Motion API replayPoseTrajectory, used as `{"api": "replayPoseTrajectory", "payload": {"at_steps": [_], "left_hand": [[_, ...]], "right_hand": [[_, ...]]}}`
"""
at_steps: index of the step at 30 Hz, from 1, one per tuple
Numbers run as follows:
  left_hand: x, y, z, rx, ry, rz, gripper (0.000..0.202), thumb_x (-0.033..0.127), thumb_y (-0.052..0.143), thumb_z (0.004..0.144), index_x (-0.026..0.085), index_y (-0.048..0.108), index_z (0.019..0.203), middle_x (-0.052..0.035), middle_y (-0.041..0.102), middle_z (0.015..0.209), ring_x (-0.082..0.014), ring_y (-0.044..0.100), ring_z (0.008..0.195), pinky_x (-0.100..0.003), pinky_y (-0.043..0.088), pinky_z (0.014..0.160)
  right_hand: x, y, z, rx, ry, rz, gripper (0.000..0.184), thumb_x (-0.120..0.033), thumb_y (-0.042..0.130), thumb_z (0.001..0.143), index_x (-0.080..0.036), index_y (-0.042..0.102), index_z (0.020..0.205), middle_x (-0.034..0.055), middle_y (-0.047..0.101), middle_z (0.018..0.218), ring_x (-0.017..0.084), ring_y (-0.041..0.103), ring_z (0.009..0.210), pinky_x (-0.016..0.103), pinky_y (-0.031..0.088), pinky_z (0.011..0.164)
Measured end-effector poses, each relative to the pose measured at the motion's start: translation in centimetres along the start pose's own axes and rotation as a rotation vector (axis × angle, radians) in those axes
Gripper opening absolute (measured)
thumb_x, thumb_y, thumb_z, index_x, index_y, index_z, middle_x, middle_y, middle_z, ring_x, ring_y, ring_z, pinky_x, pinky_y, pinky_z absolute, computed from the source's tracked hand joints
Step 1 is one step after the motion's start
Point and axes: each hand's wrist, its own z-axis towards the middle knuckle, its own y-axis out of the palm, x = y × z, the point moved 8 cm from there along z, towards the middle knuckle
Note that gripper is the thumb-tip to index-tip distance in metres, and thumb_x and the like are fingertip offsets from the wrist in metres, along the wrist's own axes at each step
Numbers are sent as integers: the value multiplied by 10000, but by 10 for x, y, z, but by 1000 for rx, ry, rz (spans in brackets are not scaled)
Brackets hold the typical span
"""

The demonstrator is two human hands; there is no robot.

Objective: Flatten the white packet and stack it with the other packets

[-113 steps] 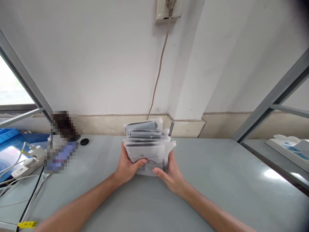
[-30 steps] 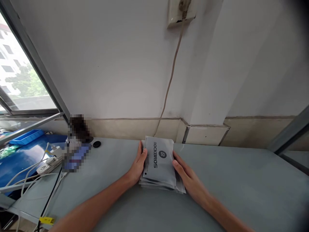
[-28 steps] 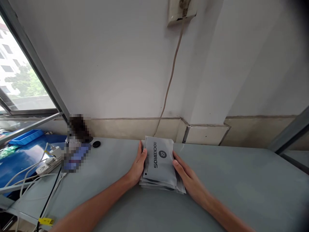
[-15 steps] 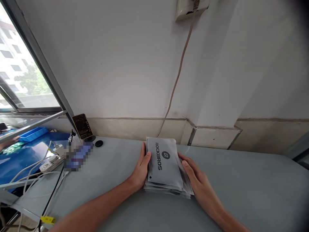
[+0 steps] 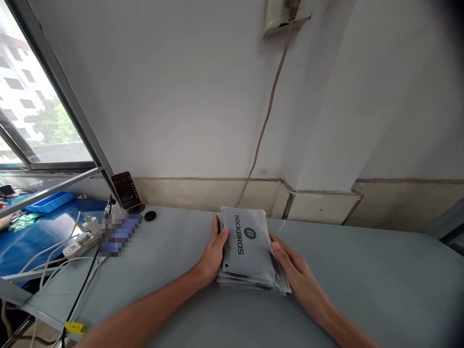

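Note:
A stack of frosted plastic bags (image 5: 250, 246) printed ROCKBROS lies on the grey table (image 5: 174, 237), its layers slightly uneven along the near and right edges. My left hand (image 5: 213, 253) grips the stack's left side, thumb on the top bag and fingers along the edge. On the opposite side, my right hand (image 5: 293, 263) holds the right edge, its thumb near the top and its fingers partly hidden behind the bags. Between them the two hands clasp the stack. What the bags contain cannot be made out.
At the left stand a phone (image 5: 125, 190) on a holder, a round black disc (image 5: 150, 215) and a power strip (image 5: 78, 247) with tangled cables. A blue tray (image 5: 50, 201) sits on the neighbouring blue table, near part of another person's arm. A cord (image 5: 268, 106) hangs down the wall.
Both hands keep their hold on the stack, which stays almost in place. The view has shifted very slightly.

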Motion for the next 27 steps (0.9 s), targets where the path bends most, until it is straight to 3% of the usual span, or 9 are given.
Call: {"api": "replayPoseTrajectory", "payload": {"at_steps": [4,8,11,14,16,18,20,23,27], "left_hand": [[0,-2,-1,43,-16,27,916,650,564,975,362,48,1676,69,58,1727,-252,-6,1600,-416,30,1321],[2,-2,-1,62,-21,67,885,633,538,989,337,73,1681,75,51,1731,-238,7,1610,-387,47,1325],[1,-5,0,96,-20,98,832,581,503,1012,315,89,1683,83,40,1733,-217,17,1616,-379,47,1327],[0,-8,1,122,3,99,771,520,482,1025,330,121,1679,97,61,1733,-203,19,1617,-381,36,1327],[1,-10,1,122,29,115,745,501,467,1035,328,134,1679,98,75,1734,-197,21,1617,-368,33,1325],[3,-10,0,120,54,145,733,495,455,1045,317,137,1680,87,83,1736,-196,37,1617,-360,33,1324],[6,-11,-2,124,76,175,726,494,449,1049,310,139,1680,79,95,1737,-198,63,1616,-363,41,1324],[9,-11,-3,121,91,191,704,499,424,1055,332,140,1677,95,112,1733,-198,88,1615,-372,67,1326],[10,-10,-3,118,89,190,704,542,403,1057,357,124,1676,113,71,1732,-211,58,1616,-379,68,1328]], "right_hand": [[0,4,-2,-38,43,32,656,-724,468,965,-319,604,1464,9,571,1562,286,436,1502,438,363,1236],[1,-4,1,55,17,3,618,-715,486,960,-321,574,1428,20,566,1559,283,482,1454,430,410,1191],[5,-10,3,103,3,-8,526,-711,493,958,-294,588,1265,65,675,1394,289,656,1193,399,567,943],[6,-16,3,139,-16,-37,457,-705,500,956,-282,574,1112,67,756,1088,265,694,905,350,570,699],[2,-16,1,138,-46,-61,450,-697,495,962,-284,594,1112,60,758,1030,262,689,874,341,557,673],[-5,-15,-1,136,-79,-74,472,-691,488,968,-290,629,1172,69,754,1153,282,695,984,360,573,754],[-11,-13,-3,139,-112,-60,501,-689,483,972,-303,660,1238,64,709,1330,309,654,1188,404,561,932],[-15,-6,-4,84,-151,-18,540,-682,471,986,-332,656,1353,28,613,1498,302,505,1422,455,412,1181],[-8,-1,-3,25,-107,16,619,-696,454,992,-353,552,1499,-1,500,1615,279,379,1527,475,281,1274]]}}
